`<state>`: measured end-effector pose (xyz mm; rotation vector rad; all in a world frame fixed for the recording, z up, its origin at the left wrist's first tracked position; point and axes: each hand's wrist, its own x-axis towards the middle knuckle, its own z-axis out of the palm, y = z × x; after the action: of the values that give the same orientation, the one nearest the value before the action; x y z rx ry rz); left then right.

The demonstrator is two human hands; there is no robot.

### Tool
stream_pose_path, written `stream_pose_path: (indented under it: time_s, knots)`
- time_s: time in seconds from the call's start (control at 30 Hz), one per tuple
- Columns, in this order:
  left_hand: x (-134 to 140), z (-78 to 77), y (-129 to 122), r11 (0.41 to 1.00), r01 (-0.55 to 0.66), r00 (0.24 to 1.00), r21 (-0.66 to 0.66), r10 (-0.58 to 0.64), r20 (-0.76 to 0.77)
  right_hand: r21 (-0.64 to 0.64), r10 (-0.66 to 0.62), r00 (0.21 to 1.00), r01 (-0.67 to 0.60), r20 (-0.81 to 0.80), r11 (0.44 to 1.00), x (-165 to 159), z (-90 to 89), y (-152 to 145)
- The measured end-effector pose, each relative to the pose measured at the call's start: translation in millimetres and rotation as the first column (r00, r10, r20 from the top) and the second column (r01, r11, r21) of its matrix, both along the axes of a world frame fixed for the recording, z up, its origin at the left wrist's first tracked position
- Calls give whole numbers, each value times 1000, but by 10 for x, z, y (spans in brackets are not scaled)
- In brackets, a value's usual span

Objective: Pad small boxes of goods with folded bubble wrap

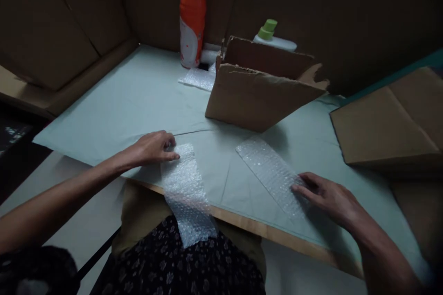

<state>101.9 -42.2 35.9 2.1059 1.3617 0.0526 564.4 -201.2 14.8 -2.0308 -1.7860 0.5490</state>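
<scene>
My left hand [157, 148] is at the upper left corner of a strip of bubble wrap [187, 184]. Its thumb lies over the corner, with a gap between thumb and curled fingers. That strip hangs over the table's front edge onto my lap. To the right, my right hand [325, 193] has thumb and fingers closed on the near right end of a second bubble wrap piece [265, 166], which lies slanted on the pale cloth [221, 166]. Behind it stands an open cardboard box [256, 94].
An orange bottle [192, 14] stands at the back, with more bubble wrap [197, 78] at its foot. A white bottle with a green cap [268, 30] shows behind the open box. Cardboard boxes sit at the left [44, 32] and right [391, 115].
</scene>
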Motion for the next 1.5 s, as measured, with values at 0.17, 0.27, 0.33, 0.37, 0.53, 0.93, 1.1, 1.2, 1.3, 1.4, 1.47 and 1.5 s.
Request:
stream_pose_path:
  time_s: [0.17, 0.27, 0.33, 0.37, 0.53, 0.93, 1.1, 1.2, 1.3, 1.4, 1.47, 1.5]
  knots:
    - [28, -211, -227, 989, 113, 994, 93, -114, 5, 160, -68, 916, 5, 394, 987, 4, -56, -86]
    - [149, -1, -222, 990, 88, 985, 113, -103, 138, 148, 50, 929, -112, 366, 983, -261, -26, 73]
    - [234, 176, -110, 986, 53, 985, 155, -77, 152, 148, 108, 935, -167, 339, 975, -413, -27, 176]
    - [279, 249, -18, 980, 49, 991, 191, -73, 116, 152, 126, 937, -183, 327, 971, -462, -36, 211]
    - [495, 266, 609, 917, 7, 993, 399, 41, -112, 120, 69, 927, -121, 369, 985, -410, -127, 288]
    - [-23, -319, -358, 801, -70, 976, 595, -67, 205, -74, -60, 998, 59, -16, 996, -337, 1, 472]
    - [145, -171, -1112, 966, -208, 828, 151, 92, 553, 83, 65, 915, -35, -399, 996, -895, 460, 242]
    - [422, -125, -1272, 948, -172, 666, -269, 313, 677, 127, 108, 777, -36, -620, 991, -1351, 645, 196]
    - [617, -122, -1290, 808, -39, 429, -588, 545, 720, 134, 145, 602, -62, -785, 989, -1672, 660, 251]
    - [629, -33, -1295, 679, 154, 320, -718, 653, 686, 168, 184, 487, -76, -854, 983, -1821, 605, 332]
    - [542, 83, -1308, 708, 148, 349, -690, 615, 707, 167, 209, 452, -133, -867, 977, -1885, 592, 400]
    - [480, 143, -1310, 767, 74, 383, -638, 569, 728, 161, 218, 437, -164, -872, 973, -1923, 595, 447]
